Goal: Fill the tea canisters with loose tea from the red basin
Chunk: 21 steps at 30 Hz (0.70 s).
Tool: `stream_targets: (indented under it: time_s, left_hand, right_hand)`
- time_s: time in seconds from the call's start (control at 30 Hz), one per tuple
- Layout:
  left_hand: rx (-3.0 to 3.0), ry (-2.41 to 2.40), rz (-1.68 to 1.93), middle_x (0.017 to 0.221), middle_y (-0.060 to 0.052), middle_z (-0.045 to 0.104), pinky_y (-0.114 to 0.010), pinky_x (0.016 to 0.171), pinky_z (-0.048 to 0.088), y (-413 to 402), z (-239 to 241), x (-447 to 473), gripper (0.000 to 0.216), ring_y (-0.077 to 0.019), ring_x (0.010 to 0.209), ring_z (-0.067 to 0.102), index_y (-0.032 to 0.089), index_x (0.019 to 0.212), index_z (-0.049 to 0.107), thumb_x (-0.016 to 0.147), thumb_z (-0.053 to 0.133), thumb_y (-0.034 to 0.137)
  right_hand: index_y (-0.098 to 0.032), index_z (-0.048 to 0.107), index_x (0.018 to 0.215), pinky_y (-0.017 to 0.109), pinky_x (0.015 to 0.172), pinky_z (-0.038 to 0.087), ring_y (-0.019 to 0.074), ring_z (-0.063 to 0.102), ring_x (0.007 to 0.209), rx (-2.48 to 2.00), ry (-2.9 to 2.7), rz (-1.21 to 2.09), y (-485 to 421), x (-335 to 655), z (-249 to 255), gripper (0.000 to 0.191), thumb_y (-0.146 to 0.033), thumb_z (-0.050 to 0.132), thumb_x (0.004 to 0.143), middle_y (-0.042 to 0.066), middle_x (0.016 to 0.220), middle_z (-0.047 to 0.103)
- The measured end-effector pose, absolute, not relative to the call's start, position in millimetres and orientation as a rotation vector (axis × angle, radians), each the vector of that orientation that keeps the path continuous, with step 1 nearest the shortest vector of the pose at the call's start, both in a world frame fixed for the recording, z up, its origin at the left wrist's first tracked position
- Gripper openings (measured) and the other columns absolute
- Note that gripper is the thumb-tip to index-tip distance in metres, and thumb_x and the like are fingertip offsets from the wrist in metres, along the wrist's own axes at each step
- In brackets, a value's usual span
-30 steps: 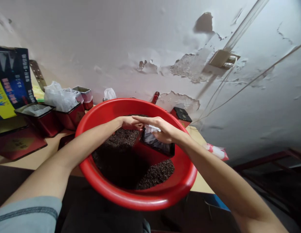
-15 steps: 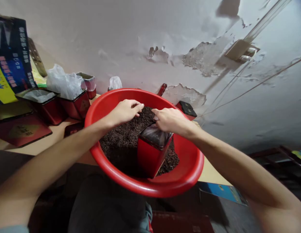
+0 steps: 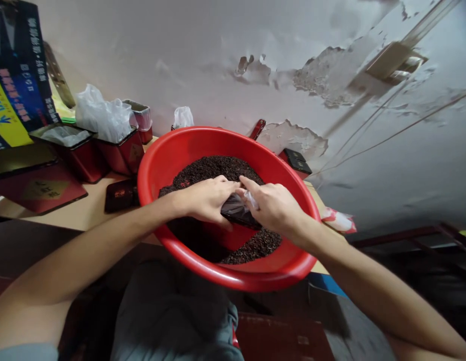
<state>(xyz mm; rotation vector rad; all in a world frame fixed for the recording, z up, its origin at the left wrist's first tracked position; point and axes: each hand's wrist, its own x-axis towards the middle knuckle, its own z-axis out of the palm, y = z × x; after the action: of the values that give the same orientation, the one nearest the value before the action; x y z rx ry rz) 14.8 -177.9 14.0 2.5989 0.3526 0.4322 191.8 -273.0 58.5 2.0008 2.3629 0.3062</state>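
Observation:
A big red basin (image 3: 165, 155) rests on my lap and the table edge, holding dark loose tea leaves (image 3: 210, 168). Inside it stands a red square tin (image 3: 238, 235) lined with a clear plastic bag (image 3: 236, 209) full of the leaves. My left hand (image 3: 204, 198) lies curled over the tin's top left side, gripping the bag. My right hand (image 3: 272, 205) pinches the bag's clear edge at the top right. Both hands meet over the tin's mouth.
On the wooden table at left stand red tins (image 3: 118, 150) lined with plastic bags (image 3: 101, 118), a flat red lid (image 3: 40, 188), a dark small box (image 3: 120, 193) and a blue-yellow carton (image 3: 18, 85). A black-topped box (image 3: 296, 160) and pink-white packet (image 3: 338, 220) lie right. Peeling wall behind.
Both hands dropped from the leaves behind the tin onto its mouth and closed together on the bag. The view shifted slightly down.

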Motion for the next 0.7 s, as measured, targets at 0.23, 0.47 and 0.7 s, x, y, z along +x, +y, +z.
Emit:
stream_targets:
  time_s: [0.23, 0.47, 0.7]
  left_hand:
    - [2.597, 0.354, 0.487, 0.144, -0.008, 0.059, -0.045, 0.111, 0.039, -184, 5, 0, 0.082, -0.0354, 0.13, 0.051, 0.036, 0.148, 0.053, 0.073, 0.087, 0.041]
    - [2.946, 0.206, 0.493, 0.166, -0.011, 0.036, -0.063, 0.118, 0.03, -194, 3, -7, 0.064, -0.0384, 0.148, 0.035, 0.04, 0.152, 0.049, 0.092, 0.071, 0.039]
    - [3.094, 0.159, 0.811, 0.125, -0.008, 0.07, -0.052, 0.119, 0.036, -230, 6, -3, 0.031, -0.0234, 0.122, 0.059, 0.028, 0.13, 0.067, 0.099, 0.062, 0.027]
  right_hand:
    - [-0.022, 0.065, 0.086, 0.027, 0.066, 0.055, 0.0143, 0.066, 0.07, 1.812, 3.351, 0.477, -304, 215, 11, 0.018, -0.031, 0.059, 0.101, 0.006, 0.085, 0.07]
    - [-0.022, 0.073, 0.11, 0.025, 0.082, 0.061, 0.0144, 0.072, 0.099, 1.63, 3.394, -0.126, -342, 230, 34, 0.045, 0.007, 0.045, 0.09, 0.007, 0.109, 0.073]
    - [-0.019, 0.069, 0.087, 0.029, 0.072, 0.052, 0.0161, 0.061, 0.078, 1.459, 3.208, -0.01, -335, 218, 58, 0.035, 0.004, 0.042, 0.09, 0.005, 0.087, 0.07]
